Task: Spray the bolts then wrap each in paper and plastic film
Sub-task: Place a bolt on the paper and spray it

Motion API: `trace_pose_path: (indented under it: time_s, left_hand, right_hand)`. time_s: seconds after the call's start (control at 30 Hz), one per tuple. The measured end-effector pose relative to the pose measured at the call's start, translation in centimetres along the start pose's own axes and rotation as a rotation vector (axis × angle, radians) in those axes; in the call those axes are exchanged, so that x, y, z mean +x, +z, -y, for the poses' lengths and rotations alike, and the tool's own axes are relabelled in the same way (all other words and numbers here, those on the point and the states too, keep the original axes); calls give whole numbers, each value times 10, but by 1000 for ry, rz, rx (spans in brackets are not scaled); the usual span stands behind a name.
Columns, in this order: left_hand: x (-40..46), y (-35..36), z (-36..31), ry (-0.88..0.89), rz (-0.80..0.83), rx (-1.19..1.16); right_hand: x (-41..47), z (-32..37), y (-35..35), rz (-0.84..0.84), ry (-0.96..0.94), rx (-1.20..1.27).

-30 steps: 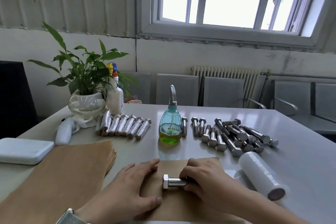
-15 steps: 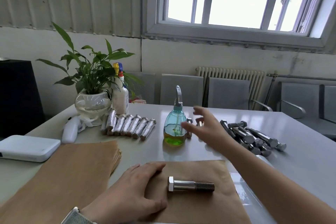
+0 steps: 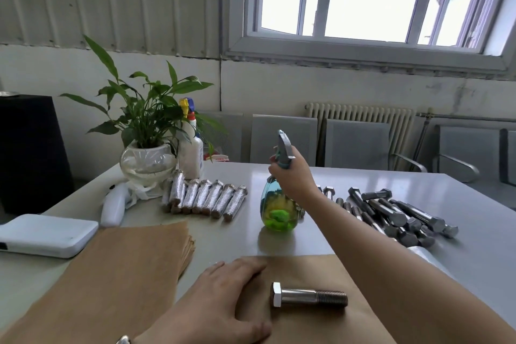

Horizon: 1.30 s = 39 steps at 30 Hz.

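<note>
A: Where's the bolt (image 3: 309,295)?

B: On the brown paper (image 3: 312,324), at 6 o'clock of the spray bottle (image 3: 279,205).

A: Hands?

B: Right hand (image 3: 291,176) has its fingers curled around the bottle's neck; left hand (image 3: 220,299) lies flat, fingers together, pinning the paper. Aim low, mist evenly.

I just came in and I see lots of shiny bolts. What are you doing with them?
One bolt lies on a brown paper sheet. The left hand rests flat on that sheet, and the right hand grips the blue spray bottle by its neck. Seven wrapped bolts sit in a row; bare bolts wait.
</note>
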<state>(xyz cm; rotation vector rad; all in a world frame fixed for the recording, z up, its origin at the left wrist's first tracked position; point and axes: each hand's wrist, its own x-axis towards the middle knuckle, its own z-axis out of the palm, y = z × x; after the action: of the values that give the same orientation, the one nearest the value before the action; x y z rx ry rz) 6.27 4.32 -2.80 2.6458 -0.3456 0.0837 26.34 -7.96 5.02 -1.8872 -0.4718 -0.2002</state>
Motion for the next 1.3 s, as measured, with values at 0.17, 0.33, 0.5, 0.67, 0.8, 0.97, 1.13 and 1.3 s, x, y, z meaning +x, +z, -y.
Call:
trace_pose_path:
  time_s: [0.17,0.33,0.5,0.67,0.8,0.97,1.13,1.3]
  left_hand:
    - [-2,1,1,-17,-30,-12]
    - [-4,4,1,17,-56,22]
    - [-4,5,2,28,-77,17]
    - [-6,4,1,20,-59,9]
    - [-6,3,-1,27,-56,11]
    - [-6,2,-1,35,-55,18]
    - [-6,4,2,41,-68,20]
    - [-5,5,3,51,-73,20]
  right_hand:
    - [-41,75,-69,314,17,-135]
    - [-117,74,-129,826,428,-316]
    - [-158,50,-137,935,532,-510]
    - [-165,54,-126,891,563,-555]
    - [-164,56,-119,892,622,-508]
    - [-168,53,-138,833,599,-658]
    - [-174,46,-154,819,748,-535]
    - [-170,42,-161,824,730,-531]
